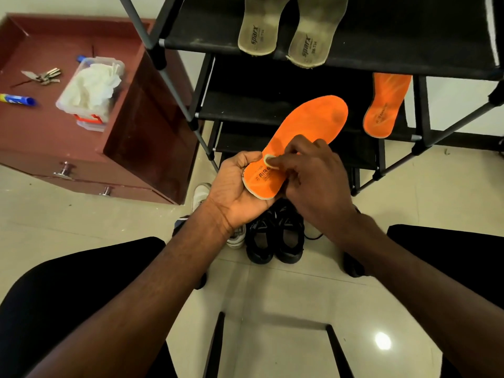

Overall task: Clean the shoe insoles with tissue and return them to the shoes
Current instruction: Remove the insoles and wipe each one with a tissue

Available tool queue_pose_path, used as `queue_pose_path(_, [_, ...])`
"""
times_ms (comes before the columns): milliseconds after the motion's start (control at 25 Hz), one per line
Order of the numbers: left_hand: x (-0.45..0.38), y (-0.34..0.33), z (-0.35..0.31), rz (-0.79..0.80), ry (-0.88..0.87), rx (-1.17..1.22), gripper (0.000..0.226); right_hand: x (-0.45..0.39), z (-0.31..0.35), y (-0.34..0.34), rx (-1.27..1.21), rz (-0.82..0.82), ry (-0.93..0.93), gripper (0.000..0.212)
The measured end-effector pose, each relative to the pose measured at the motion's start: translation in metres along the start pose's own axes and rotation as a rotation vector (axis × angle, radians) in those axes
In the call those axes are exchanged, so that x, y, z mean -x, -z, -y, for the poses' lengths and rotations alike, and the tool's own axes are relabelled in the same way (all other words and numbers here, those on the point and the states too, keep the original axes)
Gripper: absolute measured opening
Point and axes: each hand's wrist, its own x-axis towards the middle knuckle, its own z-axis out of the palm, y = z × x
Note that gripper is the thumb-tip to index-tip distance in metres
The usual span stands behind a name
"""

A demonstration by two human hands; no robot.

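An orange insole [308, 126] is held in front of the shoe rack, toe end pointing up and away. My left hand [234, 192] grips its heel end from below and the left. My right hand [316, 173] pinches the insole's edge near the heel, fingers curled over the printed area. A second orange insole [384, 105] lies on the rack's middle shelf at the right. Two grey insoles [289, 28] rest on the top shelf. A pair of black shoes [275, 236] stands on the floor below my hands. Tissues fill a clear plastic box [90, 88] on the red cabinet.
The black shoe rack [354, 58] stands straight ahead. A red-brown cabinet [68, 137] at the left carries keys [45, 76] and a blue tube [17, 99]. A white shoe [201, 195] sits partly hidden behind my left wrist. My knees frame the tiled floor.
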Motion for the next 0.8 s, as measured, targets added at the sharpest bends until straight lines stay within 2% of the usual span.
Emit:
queue_pose_path(80, [0.001, -0.001, -0.001, -0.014, -0.009, 0.014, 0.044, 0.001, 0.003, -0.001, -0.026, 0.023, -0.046, 0.045])
queue_pose_path(200, [0.000, 0.004, 0.000, -0.046, 0.003, 0.028, 0.053, 0.017, 0.019, -0.005, -0.060, 0.107, 0.075, 0.046])
queue_pose_path(280, [0.000, 0.004, 0.003, -0.021, 0.011, 0.036, 0.045, 0.009, 0.006, -0.001, 0.052, 0.046, 0.043, 0.044])
queue_pose_path(360, [-0.002, 0.004, 0.002, -0.021, 0.002, 0.037, 0.040, 0.003, 0.002, 0.000, 0.044, 0.016, -0.054, 0.044])
queue_pose_path(440, [-0.003, 0.005, 0.000, -0.014, 0.008, 0.038, 0.041, 0.010, 0.015, -0.004, -0.099, 0.084, 0.004, 0.046])
queue_pose_path(520, [-0.003, 0.005, 0.000, -0.022, 0.014, 0.033, 0.039, 0.017, 0.019, -0.004, -0.090, 0.098, 0.079, 0.044])
queue_pose_path(600, [-0.004, 0.005, 0.003, -0.022, 0.010, 0.031, 0.040, 0.007, 0.002, -0.002, 0.037, 0.007, 0.000, 0.041])
queue_pose_path(680, [-0.005, 0.006, 0.002, -0.024, 0.000, 0.035, 0.044, 0.000, 0.005, -0.002, -0.005, 0.023, -0.076, 0.044])
queue_pose_path(800, [-0.004, 0.010, 0.001, -0.042, -0.001, 0.016, 0.042, 0.017, 0.028, -0.008, -0.086, 0.092, 0.103, 0.042])
